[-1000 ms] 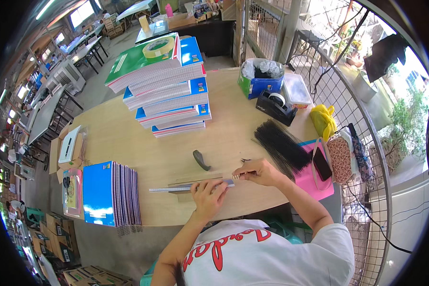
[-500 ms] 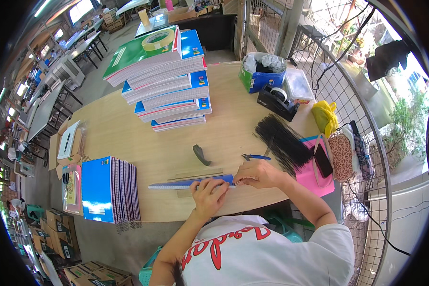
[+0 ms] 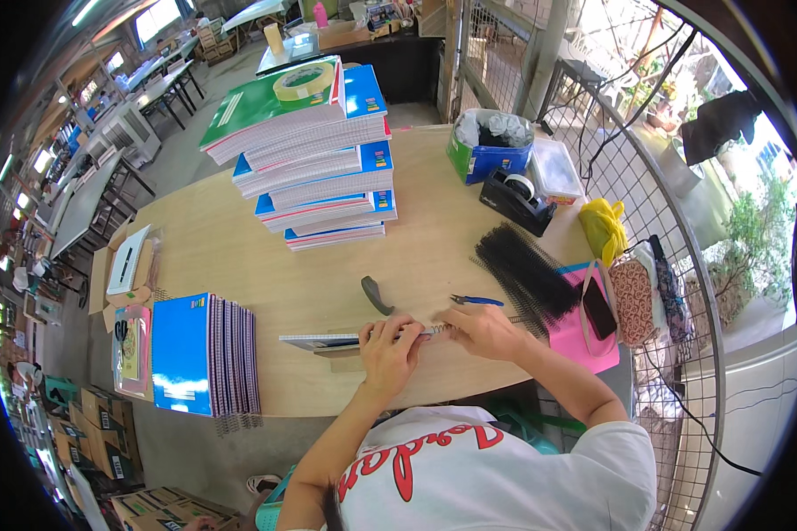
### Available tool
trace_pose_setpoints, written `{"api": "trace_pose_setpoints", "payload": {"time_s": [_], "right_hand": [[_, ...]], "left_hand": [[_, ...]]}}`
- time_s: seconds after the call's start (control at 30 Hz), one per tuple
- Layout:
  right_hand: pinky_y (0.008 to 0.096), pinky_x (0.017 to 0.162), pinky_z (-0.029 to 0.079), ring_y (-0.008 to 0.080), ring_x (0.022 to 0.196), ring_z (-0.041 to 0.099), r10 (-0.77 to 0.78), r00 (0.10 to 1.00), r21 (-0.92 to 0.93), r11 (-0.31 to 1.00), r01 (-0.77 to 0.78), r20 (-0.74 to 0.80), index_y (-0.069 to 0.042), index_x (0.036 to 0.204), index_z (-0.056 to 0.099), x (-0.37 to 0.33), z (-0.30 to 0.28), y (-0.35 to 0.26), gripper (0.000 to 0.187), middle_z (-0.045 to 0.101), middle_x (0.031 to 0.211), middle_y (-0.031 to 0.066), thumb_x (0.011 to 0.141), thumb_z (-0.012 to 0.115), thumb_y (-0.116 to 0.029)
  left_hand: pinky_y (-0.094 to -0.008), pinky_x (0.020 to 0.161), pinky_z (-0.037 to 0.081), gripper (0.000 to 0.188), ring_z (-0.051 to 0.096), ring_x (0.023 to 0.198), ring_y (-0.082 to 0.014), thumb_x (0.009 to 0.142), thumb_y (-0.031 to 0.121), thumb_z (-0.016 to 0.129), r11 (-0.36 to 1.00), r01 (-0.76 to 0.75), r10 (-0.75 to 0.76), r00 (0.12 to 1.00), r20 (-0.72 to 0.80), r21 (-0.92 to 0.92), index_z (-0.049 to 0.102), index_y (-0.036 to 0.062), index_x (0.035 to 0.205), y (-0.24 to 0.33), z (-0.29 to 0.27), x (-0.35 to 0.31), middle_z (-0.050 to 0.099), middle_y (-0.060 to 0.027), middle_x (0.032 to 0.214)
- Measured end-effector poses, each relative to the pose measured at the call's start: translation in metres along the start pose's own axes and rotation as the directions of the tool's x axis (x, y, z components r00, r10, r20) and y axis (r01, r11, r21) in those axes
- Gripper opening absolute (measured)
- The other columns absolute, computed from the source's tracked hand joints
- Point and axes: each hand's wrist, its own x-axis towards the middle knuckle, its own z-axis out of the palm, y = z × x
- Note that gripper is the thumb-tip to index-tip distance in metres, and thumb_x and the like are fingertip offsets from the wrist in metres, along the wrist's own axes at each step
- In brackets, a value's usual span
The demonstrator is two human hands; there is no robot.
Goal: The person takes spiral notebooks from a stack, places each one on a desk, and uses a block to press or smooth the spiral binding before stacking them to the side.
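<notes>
Notebook (image 3: 323, 340): seen nearly edge-on near the front edge of the counter (image 3: 434, 230), its right end between the hands. Left hand (image 3: 390, 350) is clamped on it, fingers over the upper edge. Right hand (image 3: 480, 329) has its fingertips drawn together at a wire coil (image 3: 436, 330) by that end (exact grip partly hidden). Blue-handled pliers (image 3: 478, 301) lie just beyond the right hand; a dark curved piece (image 3: 376, 296) lies beyond the left.
</notes>
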Motion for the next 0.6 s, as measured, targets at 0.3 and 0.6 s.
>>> {"api": "trace_pose_setpoints", "payload": {"time_s": [0.3, 0.6], "right_hand": [[0.039, 0.069, 0.053, 0.0288, 0.096, 0.061, 0.013, 0.99, -0.038, 0.999, -0.019, -0.139, -0.007, 0.093, 0.064, 0.009, 0.011, -0.018, 0.019, 0.06, 0.087, 0.0053, 0.078, 0.075, -0.009], [0.045, 0.095, 0.048, 0.0269, 0.106, 0.062, -0.057, 0.998, -0.232, 0.971, 0.058, 0.01, -0.009, 0.108, 0.07, 0.021, 0.004, -0.01, 0.028, 0.067, 0.108, 0.0057, 0.082, 0.078, -0.016]], "left_hand": [[-0.0394, 0.074, 0.045, 0.021, 0.058, 0.077, -0.0235, 0.073, 0.005, 0.078, 0.994, -0.037, 0.036, 0.999, -0.007, -0.103, 0.068, 0.0128, 0.09, 0.0, 0.001, 0.0, 0.06, -0.0011, 0.084], [-0.0404, 0.072, 0.041, 0.022, 0.058, 0.078, -0.0221, 0.072, 0.014, 0.08, 0.994, -0.05, 0.046, 0.998, -0.036, -0.093, 0.068, 0.0163, 0.091, 0.007, -0.002, -0.002, 0.059, 0.0003, 0.085]]}}
